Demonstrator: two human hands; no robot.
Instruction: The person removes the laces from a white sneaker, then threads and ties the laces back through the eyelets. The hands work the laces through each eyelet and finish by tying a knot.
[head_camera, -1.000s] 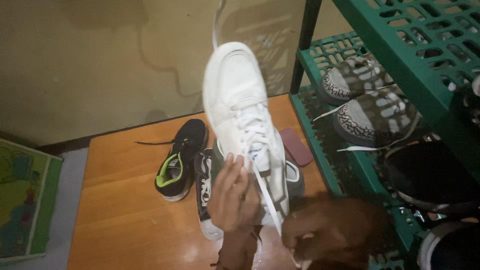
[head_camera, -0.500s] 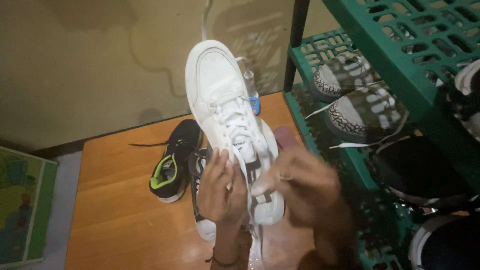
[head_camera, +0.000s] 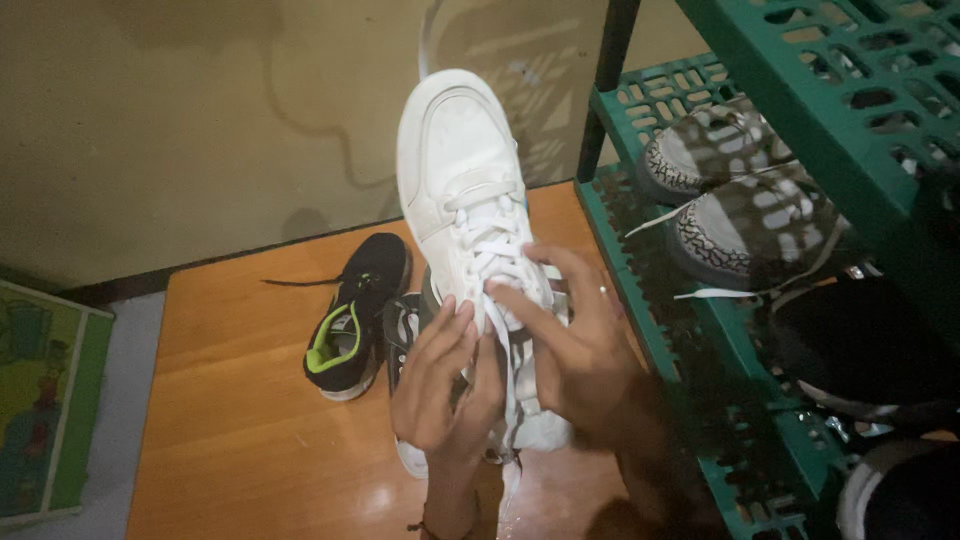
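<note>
Head view: both hands, left hand (head_camera: 440, 385) and right hand (head_camera: 572, 345), fingers clamped on the white sneaker (head_camera: 470, 210), toe up.

Green rack (head_camera: 640, 260) blocks right; black shoe (head_camera: 355, 315) left; floor (head_camera: 230, 420) free.

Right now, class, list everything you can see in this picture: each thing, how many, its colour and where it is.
White sneaker: one, white, held up at centre.
Black sneaker: one, black with green lining, on the wooden surface.
Wooden surface: one, orange-brown, below the hands.
Grey sneakers: two, grey with speckled trim, on the rack.
Shoe rack: one, green plastic, right.
Left hand: one, fingers on the white sneaker's laces.
Right hand: one, on the laces.
</note>
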